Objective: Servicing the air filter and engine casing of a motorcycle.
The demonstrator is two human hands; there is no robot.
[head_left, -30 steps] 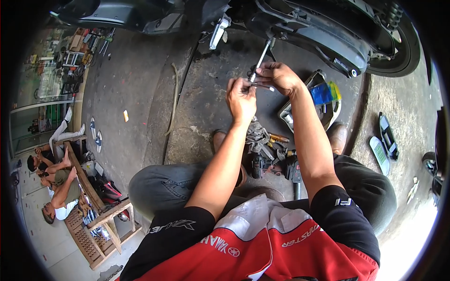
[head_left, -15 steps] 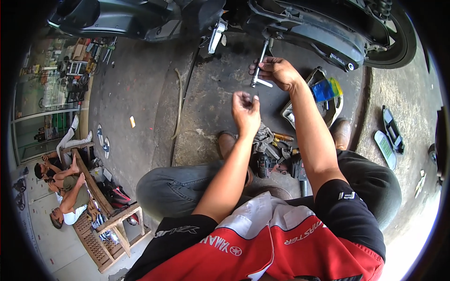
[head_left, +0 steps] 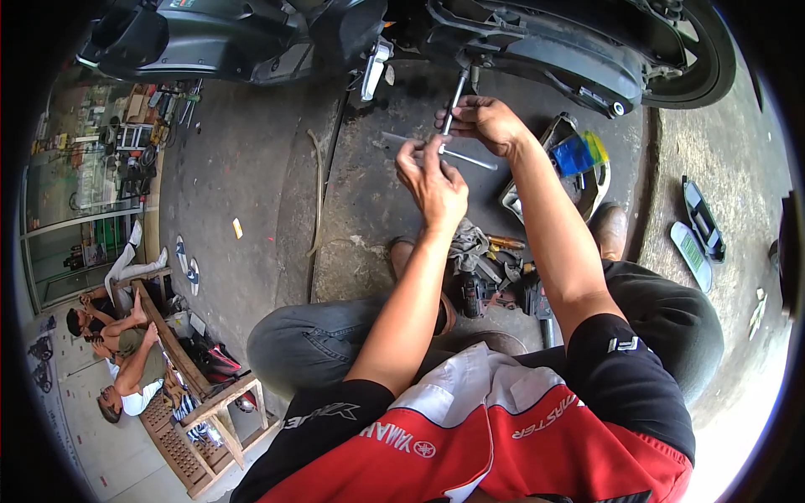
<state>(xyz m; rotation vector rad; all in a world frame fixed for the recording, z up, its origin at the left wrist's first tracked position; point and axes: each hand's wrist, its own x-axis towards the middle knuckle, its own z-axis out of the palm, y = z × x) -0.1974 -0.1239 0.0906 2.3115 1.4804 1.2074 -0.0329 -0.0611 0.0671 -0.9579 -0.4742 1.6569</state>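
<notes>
A silver T-handle wrench (head_left: 455, 102) reaches down from the underside of a dark scooter (head_left: 545, 57). Its upper end meets a fitting below the engine casing. My right hand (head_left: 490, 124) is closed around the wrench's shaft, thumb and fingers on either side. At the lower end, the curled fingers of my left hand (head_left: 433, 178) are on the middle of the crossbar, which is smeared by motion. The left fingertips partly cover the joint of bar and shaft.
Beside my right forearm lies a grey tray-like part (head_left: 597, 186) with a blue-yellow packet (head_left: 579, 156). A cordless power tool (head_left: 475, 293), rag (head_left: 468, 243) and several hand tools sit between my feet. An open case (head_left: 703, 220) lies right. People rest on a wooden bench (head_left: 174, 412) at left.
My left hand has risen from below the wrench to its crossbar. The crossbar has turned and now blurs. My right hand stays on the shaft; the whole view has shifted slightly.
</notes>
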